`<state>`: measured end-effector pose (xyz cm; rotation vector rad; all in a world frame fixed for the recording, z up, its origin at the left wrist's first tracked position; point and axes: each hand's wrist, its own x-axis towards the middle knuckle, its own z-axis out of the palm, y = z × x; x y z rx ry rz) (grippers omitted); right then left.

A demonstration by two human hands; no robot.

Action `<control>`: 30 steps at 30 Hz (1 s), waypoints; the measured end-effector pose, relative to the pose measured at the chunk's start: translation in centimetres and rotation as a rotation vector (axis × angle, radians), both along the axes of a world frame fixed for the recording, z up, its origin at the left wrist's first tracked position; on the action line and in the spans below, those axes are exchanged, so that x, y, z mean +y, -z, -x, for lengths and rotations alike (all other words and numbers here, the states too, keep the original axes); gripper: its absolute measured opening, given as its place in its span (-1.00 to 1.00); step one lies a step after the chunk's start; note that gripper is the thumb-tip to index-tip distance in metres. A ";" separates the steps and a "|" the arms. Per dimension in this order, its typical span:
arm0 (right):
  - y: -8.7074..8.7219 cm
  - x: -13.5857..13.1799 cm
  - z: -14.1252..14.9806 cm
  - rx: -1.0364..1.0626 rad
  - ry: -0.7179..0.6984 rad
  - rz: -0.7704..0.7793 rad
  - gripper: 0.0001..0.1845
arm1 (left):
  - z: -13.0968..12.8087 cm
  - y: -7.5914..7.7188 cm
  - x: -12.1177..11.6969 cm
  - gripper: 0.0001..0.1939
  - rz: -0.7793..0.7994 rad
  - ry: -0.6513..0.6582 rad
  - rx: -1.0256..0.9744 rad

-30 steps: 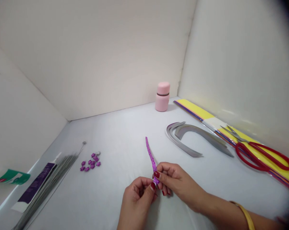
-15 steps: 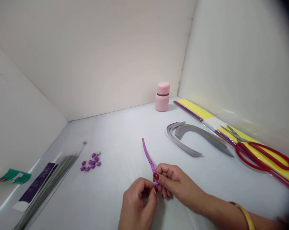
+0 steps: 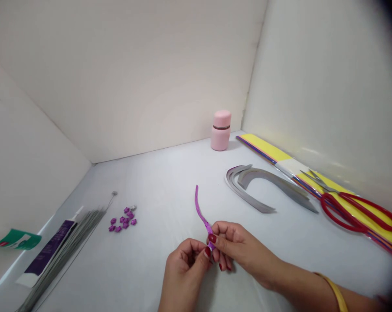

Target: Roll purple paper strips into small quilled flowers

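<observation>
A narrow purple paper strip curves up and away from my fingers, its far end free above the table. My right hand pinches the strip between thumb and fingers near its lower end. My left hand is closed on that same lower end, thumb pressed against the fingertips. The bit of strip between the two hands is partly hidden by the fingers. To the left on the table lie several small purple folded paper stars, with a silvery one beside them.
Grey paper strips lie curled at the right. Beyond them, red-handled scissors rest on a yellow-topped packet of coloured paper. A pink flask stands at the back. At left are thin wires, a purple-and-white tube and a green-labelled object.
The left thumb has shifted up over the strip's lower end. The strip's free end has swung slightly right and it now shows narrower, more edge-on. The right hand stays in place.
</observation>
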<state>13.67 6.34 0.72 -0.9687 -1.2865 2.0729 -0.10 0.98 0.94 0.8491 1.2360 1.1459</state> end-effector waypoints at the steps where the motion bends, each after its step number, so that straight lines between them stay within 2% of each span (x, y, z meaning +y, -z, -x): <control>1: 0.0 0.0 0.0 0.005 0.002 0.007 -0.68 | 0.1 -0.1 0.0 -0.82 0.009 0.016 0.005; 4: 0.0 -0.1 -0.1 0.017 0.018 0.027 -0.69 | 0.1 -0.1 0.0 -0.84 0.025 0.045 -0.011; 7: 0.1 0.0 -0.1 0.009 0.039 0.009 -0.70 | -0.2 0.0 -0.1 -0.84 0.001 0.013 -0.018; 13: 0.3 -0.1 0.0 -0.027 0.038 -0.045 -0.69 | -0.1 0.7 -0.3 -0.78 0.022 -0.017 0.105; 21: -0.1 -0.2 0.0 0.002 0.095 -0.018 -0.68 | 0.1 0.7 -0.3 -0.73 0.011 0.053 0.086; 28: -0.1 -0.1 -0.1 -0.027 0.077 -0.062 -0.67 | -0.1 0.7 -0.1 -0.74 0.044 -0.034 0.008; 30: 0.0 0.0 -0.2 -0.040 0.066 -0.082 -0.65 | -0.1 0.5 -0.1 -0.75 0.060 -0.010 0.020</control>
